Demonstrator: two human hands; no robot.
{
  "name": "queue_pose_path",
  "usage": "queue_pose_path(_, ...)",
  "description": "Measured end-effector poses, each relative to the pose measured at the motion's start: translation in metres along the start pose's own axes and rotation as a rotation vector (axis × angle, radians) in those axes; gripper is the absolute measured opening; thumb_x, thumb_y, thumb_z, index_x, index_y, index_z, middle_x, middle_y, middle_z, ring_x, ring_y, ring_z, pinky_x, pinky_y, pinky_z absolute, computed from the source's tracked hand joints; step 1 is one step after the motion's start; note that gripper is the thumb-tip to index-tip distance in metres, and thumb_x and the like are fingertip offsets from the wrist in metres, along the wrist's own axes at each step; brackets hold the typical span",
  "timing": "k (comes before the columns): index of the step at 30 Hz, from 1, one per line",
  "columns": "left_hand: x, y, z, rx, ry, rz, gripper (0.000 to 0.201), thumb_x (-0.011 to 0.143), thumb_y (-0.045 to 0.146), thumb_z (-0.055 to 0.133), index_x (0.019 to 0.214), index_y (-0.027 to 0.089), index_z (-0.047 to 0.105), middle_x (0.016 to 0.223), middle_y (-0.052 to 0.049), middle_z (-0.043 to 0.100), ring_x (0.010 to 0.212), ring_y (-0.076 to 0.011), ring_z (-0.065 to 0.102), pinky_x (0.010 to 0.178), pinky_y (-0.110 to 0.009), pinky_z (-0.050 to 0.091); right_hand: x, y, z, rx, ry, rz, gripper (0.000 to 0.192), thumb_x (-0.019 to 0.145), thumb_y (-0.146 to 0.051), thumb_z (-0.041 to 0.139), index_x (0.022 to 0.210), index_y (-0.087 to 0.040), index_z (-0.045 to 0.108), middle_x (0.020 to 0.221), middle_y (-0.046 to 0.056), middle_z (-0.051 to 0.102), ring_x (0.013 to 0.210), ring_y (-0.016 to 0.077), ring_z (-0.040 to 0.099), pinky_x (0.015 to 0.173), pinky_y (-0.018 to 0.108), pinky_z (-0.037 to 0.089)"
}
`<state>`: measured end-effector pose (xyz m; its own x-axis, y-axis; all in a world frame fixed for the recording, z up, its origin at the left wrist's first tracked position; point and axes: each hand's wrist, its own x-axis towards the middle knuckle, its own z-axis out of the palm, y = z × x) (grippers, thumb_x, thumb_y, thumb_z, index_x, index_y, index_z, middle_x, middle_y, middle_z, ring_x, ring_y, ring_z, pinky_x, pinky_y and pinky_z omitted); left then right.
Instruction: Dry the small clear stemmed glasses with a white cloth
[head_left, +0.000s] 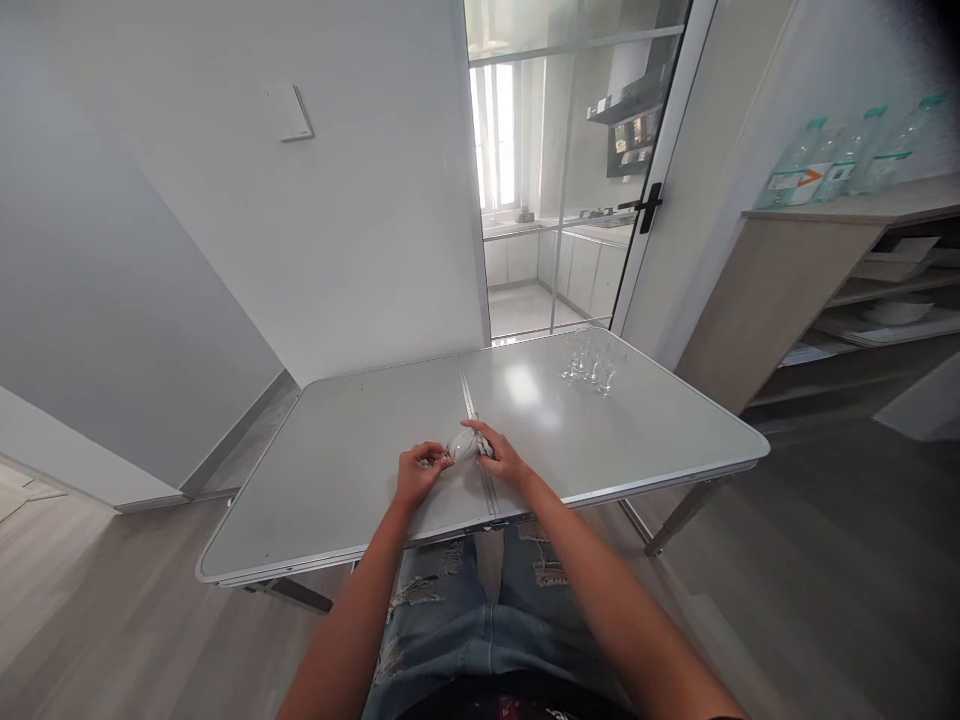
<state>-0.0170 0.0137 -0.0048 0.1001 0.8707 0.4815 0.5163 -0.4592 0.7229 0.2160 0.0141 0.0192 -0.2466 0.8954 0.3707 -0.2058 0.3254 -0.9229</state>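
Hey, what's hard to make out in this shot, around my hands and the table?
Head view only:
- small pale object: too small, covered by right hand and left hand.
- glasses: clear, tiny, count unsure.
- bottles: labels blurred.
- table: legs mostly hidden.

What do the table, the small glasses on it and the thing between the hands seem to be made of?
The table looks like smooth grey-white painted board or metal with a silvery metal rim; it has a soft sheen. The small glasses look like clear glass or plastic, since the table shows through them. The small pale thing held by the left hand and right hand is too small to tell, perhaps cloth or clear glass.
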Motion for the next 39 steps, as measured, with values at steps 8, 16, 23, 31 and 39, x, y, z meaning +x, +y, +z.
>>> queue_pose_path(8, 0.0, -0.001, 0.004, 0.285, 0.07, 0.18, 0.017, 0.086, 0.04, 0.073, 0.089, 0.024, 0.07, 0.078, -0.003, 0.074, 0.071, -0.0181, 0.065, 0.082, -0.038, 0.044, 0.009, 0.008, -0.006, 0.174, -0.047, 0.194, 0.069, 0.058, -0.012, 0.056, 0.127, -0.023, 0.06, 0.079, -0.003, 0.059, 0.069, 0.0142, 0.05, 0.062, 0.022, 0.039)
queue_pose_path(16, 0.001, 0.002, 0.011, 0.389, 0.073, 0.269, 0.015, 0.092, 0.039, 0.068, 0.089, 0.025, 0.07, 0.076, -0.003, 0.073, 0.068, -0.0171, 0.063, 0.08, -0.037, 0.039, 0.03, -0.012, 0.007, 0.141, 0.138, 0.277, 0.065, 0.059, -0.009, 0.053, 0.122, -0.024, 0.062, 0.071, -0.005, 0.053, 0.057, 0.011, 0.043, 0.052, 0.022, 0.033)
queue_pose_path(23, -0.001, 0.006, -0.001, 0.122, -0.017, 0.099, 0.02, 0.087, 0.041, 0.066, 0.078, 0.024, 0.072, 0.068, -0.003, 0.068, 0.068, -0.0189, 0.057, 0.072, -0.033, 0.045, 0.03, -0.041, 0.008, -0.254, -0.249, -0.012, 0.08, 0.067, -0.005, 0.045, 0.143, -0.029, 0.052, 0.068, -0.006, 0.05, 0.064, 0.0139, 0.045, 0.067, 0.025, 0.04)
queue_pose_path(31, 0.005, 0.011, -0.001, -0.147, -0.262, -0.021, 0.042, 0.087, 0.048, 0.062, 0.061, 0.016, 0.061, 0.058, 0.001, 0.051, 0.06, -0.013, 0.046, 0.06, -0.026, 0.036, 0.041, -0.04, -0.026, -0.358, -0.439, -0.068, 0.062, 0.064, -0.007, 0.054, 0.12, -0.028, 0.07, 0.09, 0.0, 0.071, 0.087, 0.023, 0.059, 0.082, 0.034, 0.046)
queue_pose_path(39, 0.002, 0.01, 0.004, 0.128, -0.201, 0.144, 0.031, 0.094, 0.035, 0.056, 0.069, 0.019, 0.067, 0.061, 0.0, 0.059, 0.062, -0.0147, 0.049, 0.068, -0.029, 0.039, 0.041, -0.035, -0.015, -0.083, -0.256, 0.203, 0.077, 0.057, -0.006, 0.05, 0.13, -0.026, 0.065, 0.079, -0.003, 0.065, 0.063, 0.013, 0.052, 0.057, 0.022, 0.037)
